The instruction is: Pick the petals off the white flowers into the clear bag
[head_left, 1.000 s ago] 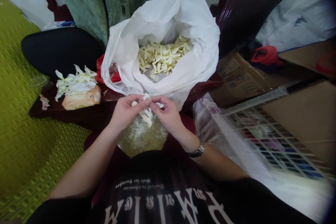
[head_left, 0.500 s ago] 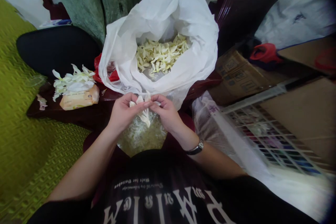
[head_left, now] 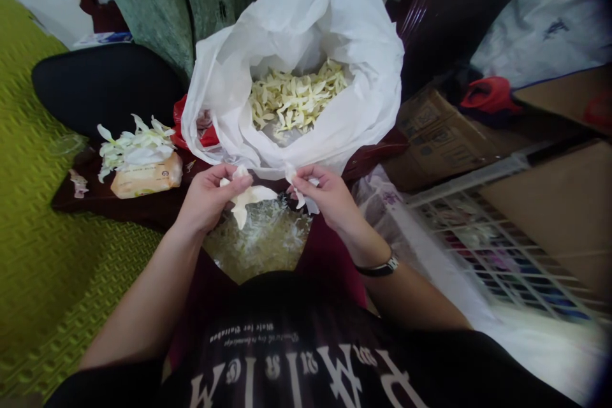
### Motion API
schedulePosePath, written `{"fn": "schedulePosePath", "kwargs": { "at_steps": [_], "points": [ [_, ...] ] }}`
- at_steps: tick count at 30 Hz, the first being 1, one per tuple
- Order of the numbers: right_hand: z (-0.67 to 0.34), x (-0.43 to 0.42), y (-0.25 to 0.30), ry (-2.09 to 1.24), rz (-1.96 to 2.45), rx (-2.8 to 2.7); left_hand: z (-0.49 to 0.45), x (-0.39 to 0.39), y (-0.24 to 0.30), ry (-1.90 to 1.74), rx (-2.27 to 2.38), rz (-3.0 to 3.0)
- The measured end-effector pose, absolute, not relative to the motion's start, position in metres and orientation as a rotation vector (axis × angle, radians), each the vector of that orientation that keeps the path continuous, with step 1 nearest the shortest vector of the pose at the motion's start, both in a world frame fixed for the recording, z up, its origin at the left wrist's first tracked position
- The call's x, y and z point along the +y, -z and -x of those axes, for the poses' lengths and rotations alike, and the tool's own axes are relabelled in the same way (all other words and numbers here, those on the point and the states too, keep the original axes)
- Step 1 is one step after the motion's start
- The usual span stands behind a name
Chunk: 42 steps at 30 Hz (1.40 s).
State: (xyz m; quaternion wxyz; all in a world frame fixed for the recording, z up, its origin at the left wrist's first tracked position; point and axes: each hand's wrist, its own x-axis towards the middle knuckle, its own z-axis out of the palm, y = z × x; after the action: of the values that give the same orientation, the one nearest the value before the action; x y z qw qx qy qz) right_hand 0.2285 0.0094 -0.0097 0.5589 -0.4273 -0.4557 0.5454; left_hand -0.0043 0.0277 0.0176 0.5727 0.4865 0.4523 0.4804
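Observation:
My left hand (head_left: 210,194) pinches a cream-white petal piece (head_left: 253,194) between thumb and fingers, its pointed lobes hanging down and to the right. A short way across from it, my right hand (head_left: 325,194) is closed on a smaller bunch of white petals (head_left: 301,191). The hands are apart, in front of the near rim of a large white bag (head_left: 373,95). Pale yellow-white petals (head_left: 296,99) lie in a pile inside the bag. Below my hands, between my legs, a clear bag or container (head_left: 258,242) holds many thin whitish pieces.
To the left, white flowers (head_left: 136,143) rest on an orange wipes packet (head_left: 148,177) upon a dark wooden bench (head_left: 67,201). A red bag (head_left: 179,124) touches the white bag. At right are a cardboard box (head_left: 440,134) and a white wire rack (head_left: 502,261).
My hands have moved apart, left hand leftward and right hand rightward. The white petals between them have separated, with a part staying in each hand.

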Motion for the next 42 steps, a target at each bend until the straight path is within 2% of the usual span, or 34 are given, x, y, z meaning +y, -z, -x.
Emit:
{"fn": "schedulePosePath", "kwargs": {
  "at_steps": [6, 13, 25, 36, 42],
  "points": [
    [-0.228, 0.007, 0.016, -1.222, 1.055, -1.246, 0.004, 0.027, -0.022, -1.009, 0.949, -1.199],
    [-0.227, 0.009, 0.023, -1.359, 1.019, -1.249, 0.010, 0.026, -0.022, -0.922, 0.965, -1.265],
    [-0.202, -0.003, 0.006, -1.390, 0.901, -1.447, -0.004, 0.021, -0.019, -0.847, 0.911, -1.468],
    [-0.215, 0.006, 0.019, -1.144, 1.048, -1.266, -0.001, 0.021, -0.021, -1.008, 1.120, -1.530],
    [-0.238, 0.013, 0.027, -1.058, 1.193, -1.433, 0.006, 0.023, -0.025, -0.972, 1.137, -1.494]
  ]
}}
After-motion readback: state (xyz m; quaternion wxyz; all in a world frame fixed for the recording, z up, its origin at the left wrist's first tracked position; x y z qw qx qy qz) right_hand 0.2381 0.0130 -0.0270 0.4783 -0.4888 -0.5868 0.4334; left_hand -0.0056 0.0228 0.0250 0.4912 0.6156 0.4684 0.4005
